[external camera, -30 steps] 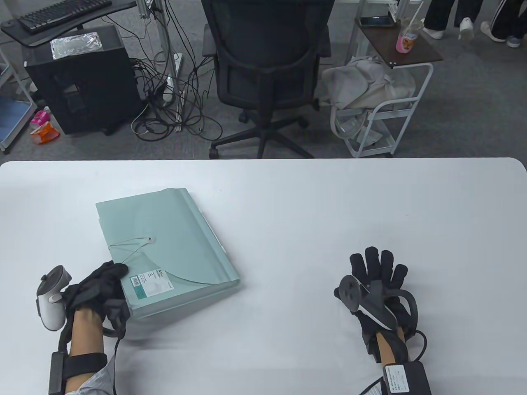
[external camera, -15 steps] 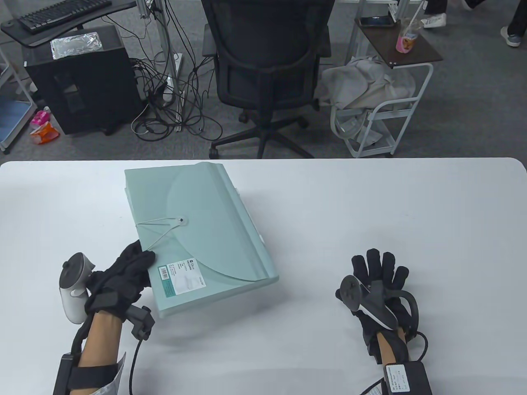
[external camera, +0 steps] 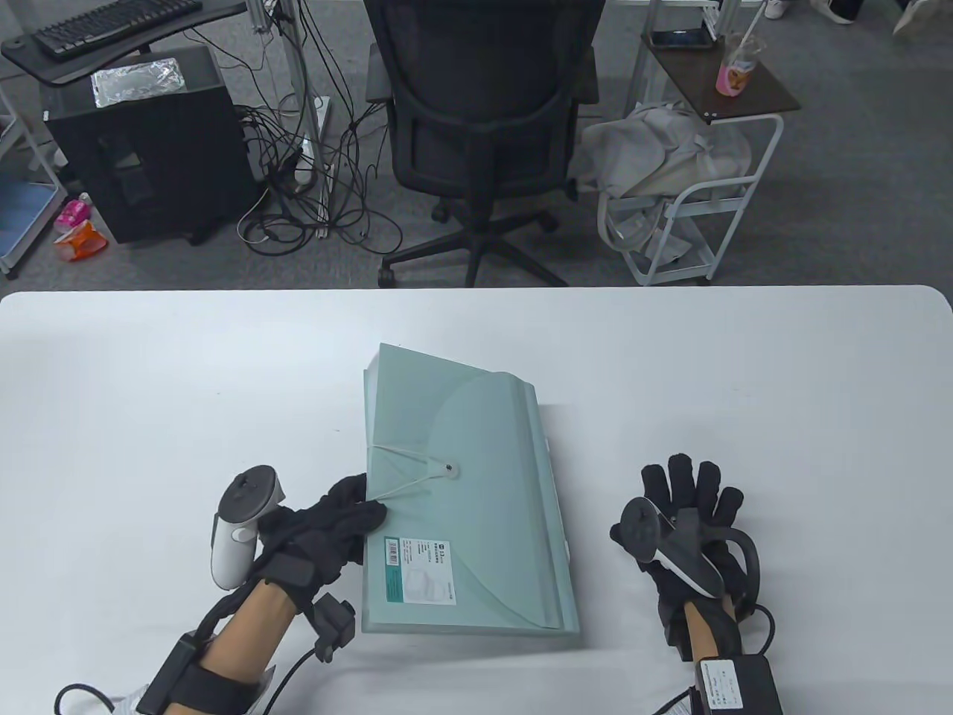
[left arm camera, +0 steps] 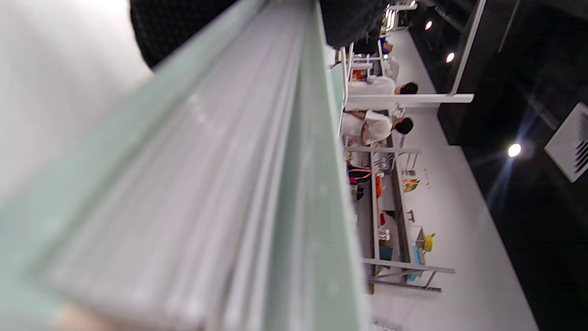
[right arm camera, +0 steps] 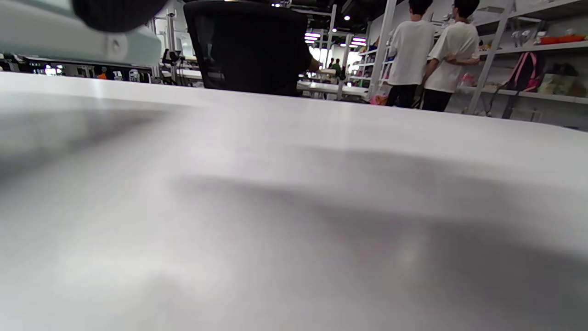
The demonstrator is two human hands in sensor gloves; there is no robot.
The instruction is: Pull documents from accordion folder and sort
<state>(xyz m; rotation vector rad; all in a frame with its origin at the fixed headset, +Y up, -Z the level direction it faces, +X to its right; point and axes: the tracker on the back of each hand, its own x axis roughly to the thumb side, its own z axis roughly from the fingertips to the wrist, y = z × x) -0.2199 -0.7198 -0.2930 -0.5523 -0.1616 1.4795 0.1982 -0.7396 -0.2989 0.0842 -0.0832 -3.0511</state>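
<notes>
A pale green accordion folder [external camera: 465, 514] lies flat on the white table [external camera: 744, 372], its flap closed by an elastic cord looped on a round button [external camera: 447, 468]. My left hand [external camera: 327, 532] grips the folder's left edge near the cord. The left wrist view shows the folder's ribbed side [left arm camera: 220, 193] close up. My right hand [external camera: 689, 510] lies flat on the table, fingers spread, just right of the folder and apart from it. The folder's corner shows in the right wrist view [right arm camera: 69, 41].
A black office chair [external camera: 476, 134] stands beyond the table's far edge. A white cart [external camera: 692, 194] with a pink cup stands at the back right. A black computer tower [external camera: 141, 141] and cables sit at the back left.
My left hand has carried the folder from the table's left to the centre and turned it, so its long side now runs front to back. My right hand has stayed nearly still.
</notes>
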